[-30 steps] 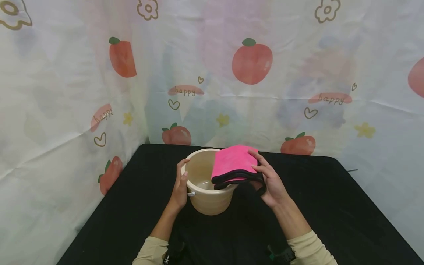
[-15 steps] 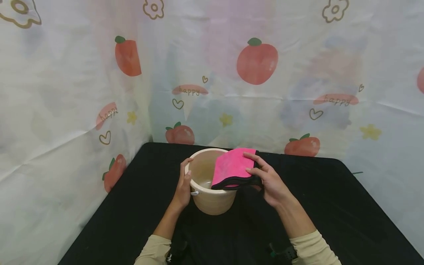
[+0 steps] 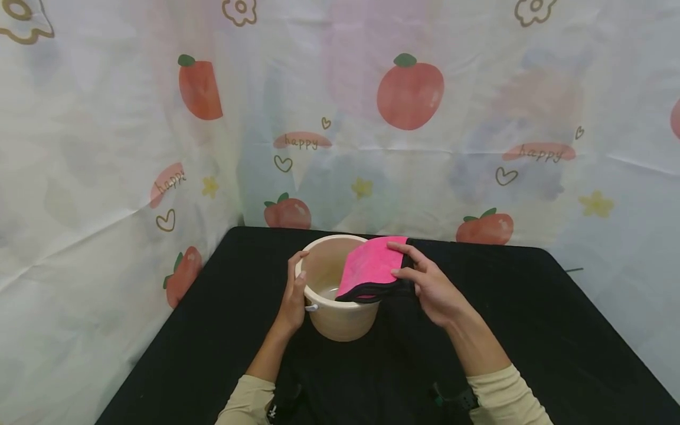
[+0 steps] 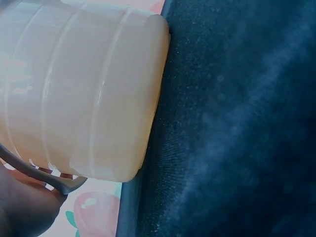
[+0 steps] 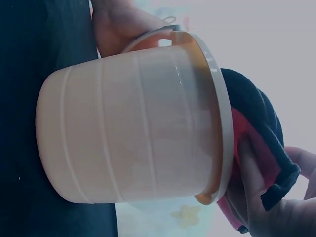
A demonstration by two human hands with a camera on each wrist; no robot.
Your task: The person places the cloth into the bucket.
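A folded pink cloth with black edging (image 3: 372,262) is held over the right part of the mouth of a cream plastic bucket (image 3: 342,323), one corner hanging inside the bucket's rim; whether the rim bears any of its weight cannot be told. The bucket itself appears to be supported by the black-covered table (image 3: 186,360) beneath it.

On the left side of the bucket, the rim and upper wall are gripped by the left hand (image 3: 293,298), its fingers wrapped round the far side and its thumb laid nearer. The grey bail handle (image 4: 63,184) is seen close against that hand, at the bucket's left side. To the right of the bucket, the cloth's layers are pinched by the right hand (image 3: 435,292), with fingertips spread slightly on the pink face.

The cloth is judged to be light, soft and floppy, with little slip and nothing to be broken; it is best taken across all its folded layers, near the black edging, so that the fold is not lost. The bucket is judged to be light, fairly stiff and rather smooth; its ribbed wall could slide under flat fingers, so a surer hold is offered by the rim.
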